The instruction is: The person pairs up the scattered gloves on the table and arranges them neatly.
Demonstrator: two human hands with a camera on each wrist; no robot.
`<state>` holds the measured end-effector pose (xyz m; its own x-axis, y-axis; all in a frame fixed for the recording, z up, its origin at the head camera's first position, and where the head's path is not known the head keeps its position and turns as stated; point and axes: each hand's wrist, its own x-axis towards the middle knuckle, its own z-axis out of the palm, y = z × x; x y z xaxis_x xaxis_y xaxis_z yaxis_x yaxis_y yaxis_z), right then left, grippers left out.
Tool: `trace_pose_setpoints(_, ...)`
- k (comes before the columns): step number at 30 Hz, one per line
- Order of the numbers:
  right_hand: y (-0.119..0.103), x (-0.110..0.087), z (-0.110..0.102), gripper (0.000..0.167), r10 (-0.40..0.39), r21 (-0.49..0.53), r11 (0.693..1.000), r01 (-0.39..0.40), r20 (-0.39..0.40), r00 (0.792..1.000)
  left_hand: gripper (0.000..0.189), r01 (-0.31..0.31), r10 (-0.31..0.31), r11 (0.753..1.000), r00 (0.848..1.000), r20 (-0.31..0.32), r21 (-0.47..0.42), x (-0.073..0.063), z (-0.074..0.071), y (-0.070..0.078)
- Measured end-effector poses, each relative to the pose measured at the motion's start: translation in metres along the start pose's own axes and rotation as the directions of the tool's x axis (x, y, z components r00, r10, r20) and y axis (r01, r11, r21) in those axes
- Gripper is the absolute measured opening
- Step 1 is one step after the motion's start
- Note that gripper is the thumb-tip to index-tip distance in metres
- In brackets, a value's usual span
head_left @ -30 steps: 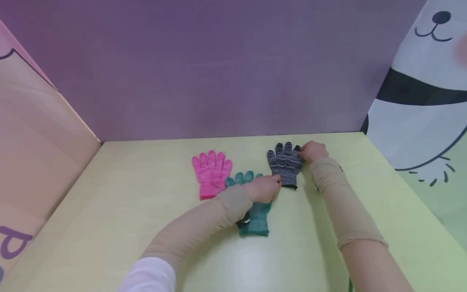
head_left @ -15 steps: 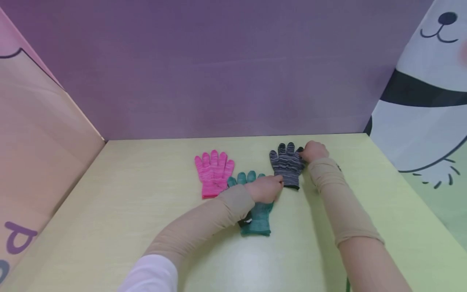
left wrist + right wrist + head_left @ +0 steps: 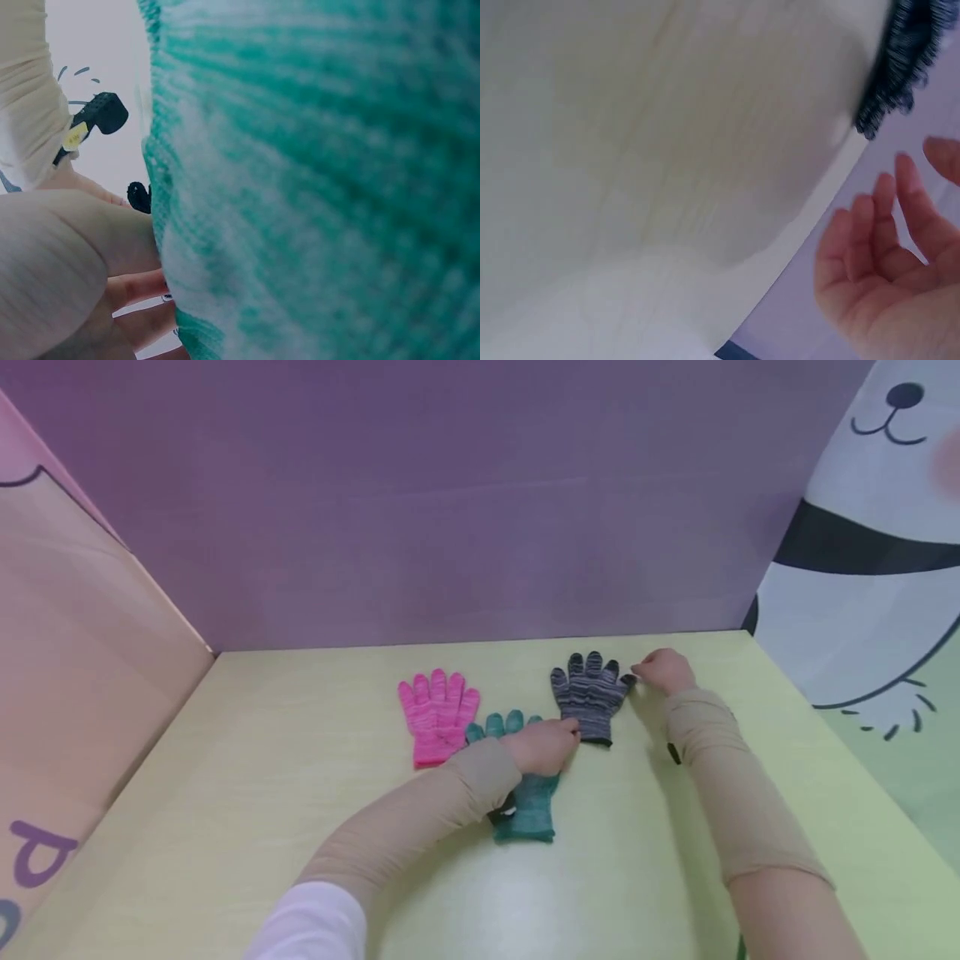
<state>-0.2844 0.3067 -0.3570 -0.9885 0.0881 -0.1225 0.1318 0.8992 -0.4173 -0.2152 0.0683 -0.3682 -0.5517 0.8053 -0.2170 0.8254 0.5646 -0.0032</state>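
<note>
A grey and black striped knit glove lies flat, fingers pointing away. My left hand reaches across a teal glove and pinches the striped glove's cuff at its lower left corner; the fingertips are partly hidden. Close up in the left wrist view, the teal glove fills the right side beside my left hand. Just right of the striped glove's thumb is my right hand, apart from it. The right wrist view has that hand with loosely curved fingers holding nothing, below the dark glove.
A pink glove lies left of the teal one, their edges close. The pale yellow table ends at a purple wall behind. Printed panels stand at both sides, a cartoon animal on the right. Small dark wrist cameras sit under the sleeves.
My right hand has let go of the striped glove's thumb and moved right. That thumb now points out to the side. The left hand stays in place.
</note>
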Motion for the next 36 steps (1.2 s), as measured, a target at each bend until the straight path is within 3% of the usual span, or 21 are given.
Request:
trace_pose_setpoints(6,0.000,-0.016,-0.007,0.055,0.044,0.049,0.997,-0.054,0.183,0.982,0.043,0.008,-0.008,1.000,1.000,0.001,0.018,0.002,0.002,0.000)
trace_pose_setpoints(14,-0.004,-0.010,0.001,0.041,0.053,0.116,0.989,-0.089,0.283,0.958,0.048,0.003,-0.003,1.000,1.000,0.012,-0.014,0.002,0.002,-0.001)
trace_pose_setpoints(19,-0.005,-0.005,0.004,0.043,0.071,0.146,0.982,-0.120,0.302,0.951,0.049,0.011,-0.011,1.000,1.000,0.022,-0.025,0.001,-0.001,-0.001)
trace_pose_setpoints(26,-0.005,-0.003,0.007,0.033,0.042,0.244,0.964,-0.101,0.238,0.970,0.047,0.006,-0.006,1.000,1.000,0.025,-0.006,0.001,-0.002,-0.002)
trace_pose_setpoints(32,-0.007,-0.005,0.007,0.029,0.015,0.275,0.958,-0.083,0.240,0.971,0.046,0.004,-0.003,1.000,1.000,0.018,-0.003,0.001,-0.002,-0.002)
trace_pose_setpoints(34,-0.009,-0.005,0.006,0.024,0.021,0.345,0.932,-0.113,0.259,0.966,0.046,0.005,-0.005,1.000,1.000,0.020,-0.002,0.001,-0.002,-0.002)
trace_pose_setpoints(36,-0.011,-0.006,0.005,0.023,0.040,0.438,0.883,-0.167,0.286,0.958,0.045,0.006,-0.006,1.000,1.000,0.021,0.000,0.001,-0.002,-0.002)
